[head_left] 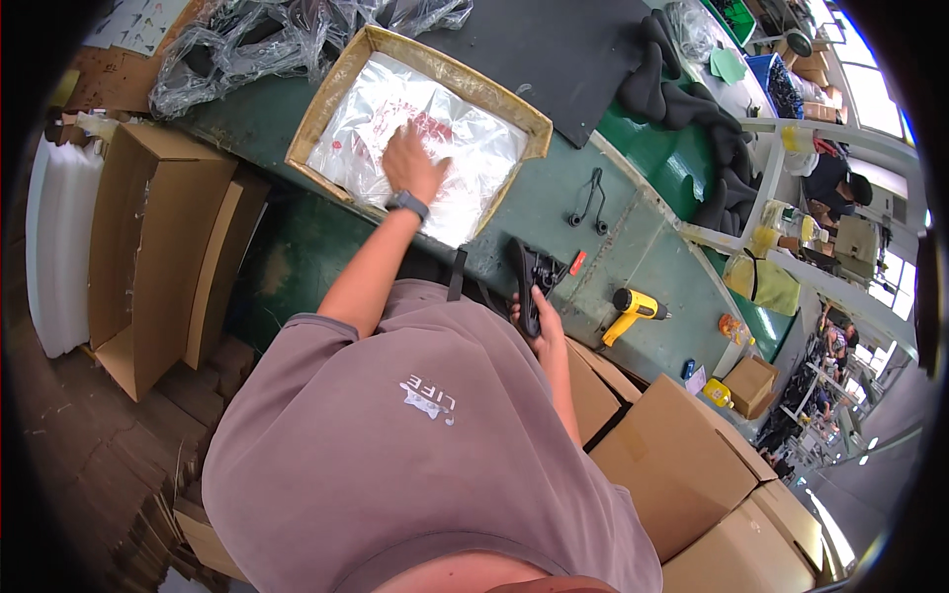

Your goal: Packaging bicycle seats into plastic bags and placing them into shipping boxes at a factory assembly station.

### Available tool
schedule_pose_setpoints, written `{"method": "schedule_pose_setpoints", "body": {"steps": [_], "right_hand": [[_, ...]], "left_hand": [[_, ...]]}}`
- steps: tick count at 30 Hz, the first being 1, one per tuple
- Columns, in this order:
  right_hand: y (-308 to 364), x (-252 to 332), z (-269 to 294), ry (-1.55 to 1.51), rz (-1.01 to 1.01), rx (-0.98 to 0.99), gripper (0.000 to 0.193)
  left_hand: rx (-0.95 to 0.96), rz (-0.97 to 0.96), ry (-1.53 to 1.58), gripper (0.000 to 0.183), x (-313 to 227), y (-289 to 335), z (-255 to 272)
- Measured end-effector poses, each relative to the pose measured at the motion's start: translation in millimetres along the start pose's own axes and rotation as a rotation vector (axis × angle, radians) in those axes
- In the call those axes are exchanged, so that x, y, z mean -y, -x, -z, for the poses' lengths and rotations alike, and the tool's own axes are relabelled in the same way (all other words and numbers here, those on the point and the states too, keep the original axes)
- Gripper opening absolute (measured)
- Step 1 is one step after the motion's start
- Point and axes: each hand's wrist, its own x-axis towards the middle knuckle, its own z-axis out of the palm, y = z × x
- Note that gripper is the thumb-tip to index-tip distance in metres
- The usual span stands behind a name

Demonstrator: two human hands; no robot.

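Note:
My left hand (412,163) lies over a stack of clear plastic bags (474,133) with red print, its thumb apart from the fingers. The bags fill a shallow cardboard tray (294,150) with tape-covered edges. Close to my body, by the bench edge, my right hand (543,318) is closed around a black bicycle saddle (527,296), held on edge; metal parts show on its side facing the bench. Beyond it lie a small red piece (577,263) and a black bent wire part (596,198) with coiled ends.
A yellow heat gun (633,312) lies on the green bench (554,212), to the right. Crumpled clear wrap (257,49) and a dark sheet (554,59) are at the back. Cardboard boxes (682,465) stand on the right, an open carton (163,237) on the left.

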Motion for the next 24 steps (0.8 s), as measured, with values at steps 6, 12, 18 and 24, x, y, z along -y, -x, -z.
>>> {"method": "schedule_pose_setpoints", "body": {"steps": [6,12,18,24], "right_hand": [[7.0,-33.4,21.8,-0.174,-0.089,-0.024,0.039],[-3.4,-44.3,24.4,-0.123,-0.060,-0.007,0.038],[8.3,-43.9,19.7,-0.229,-0.067,0.080,0.045],[25.3,-43.9,-11.1,-0.176,0.006,0.080,0.045]], "left_hand": [[0.326,-0.270,0.628,0.010,15.6,-0.7,32.5],[0.597,-0.902,0.554,0.024,21.4,56.1,93.5],[0.256,-0.153,0.063,0.076,49.9,-32.8,61.2],[0.941,0.223,0.449,0.033,130.4,-122.6,-33.4]]}}
